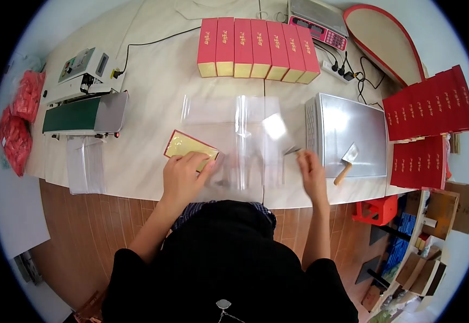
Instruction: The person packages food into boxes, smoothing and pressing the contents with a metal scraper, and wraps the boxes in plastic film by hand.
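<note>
My left hand (185,175) is closed over the near end of a gold box with red edges (183,144), which lies at the left side of the clear plastic film (253,110). The film is spread flat on the table in front of me, with shiny creases and a bright reflection. Held in my right hand (312,171) is a small tool with a short grey metal blade (292,151); its exact kind is hard to make out. The blade points left, over the film's right edge.
A row of red boxes (243,46) stands at the back. To the right, a metal hot plate (347,126) carries a wooden-handled scraper (348,161); stacked red boxes (428,105) stand beyond. A sealing machine (81,110) and clear plastic sleeves (86,167) are left.
</note>
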`<move>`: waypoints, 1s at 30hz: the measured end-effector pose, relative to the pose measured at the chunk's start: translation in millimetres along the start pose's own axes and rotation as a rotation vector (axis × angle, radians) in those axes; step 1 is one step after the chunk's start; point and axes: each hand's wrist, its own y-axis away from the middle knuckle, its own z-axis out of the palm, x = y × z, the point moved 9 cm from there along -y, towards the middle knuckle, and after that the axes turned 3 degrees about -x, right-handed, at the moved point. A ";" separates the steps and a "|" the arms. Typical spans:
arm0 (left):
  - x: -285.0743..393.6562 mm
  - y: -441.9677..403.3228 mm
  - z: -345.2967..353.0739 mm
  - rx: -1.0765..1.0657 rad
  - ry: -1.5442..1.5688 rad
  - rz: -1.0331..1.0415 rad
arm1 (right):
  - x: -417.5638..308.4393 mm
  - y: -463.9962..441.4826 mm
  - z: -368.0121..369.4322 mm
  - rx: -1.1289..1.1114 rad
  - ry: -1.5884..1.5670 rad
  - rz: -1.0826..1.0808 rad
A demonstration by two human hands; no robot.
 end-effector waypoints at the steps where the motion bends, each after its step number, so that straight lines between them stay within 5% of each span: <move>1: -1.2 0.4 1.8 -0.004 0.001 -0.001 | -21.2 9.9 8.6 -0.078 -0.034 -0.035; 7: -16.9 1.8 -3.7 0.078 -0.048 -0.042 | -95.4 41.8 30.7 -0.327 -0.028 -0.214; 19: -30.1 -6.2 -16.9 0.173 -0.180 -0.100 | -134.5 42.6 52.3 -0.340 0.078 -0.356; 30: -36.1 -11.6 -19.6 0.049 0.035 0.211 | -160.1 22.3 76.0 -0.312 0.156 -0.456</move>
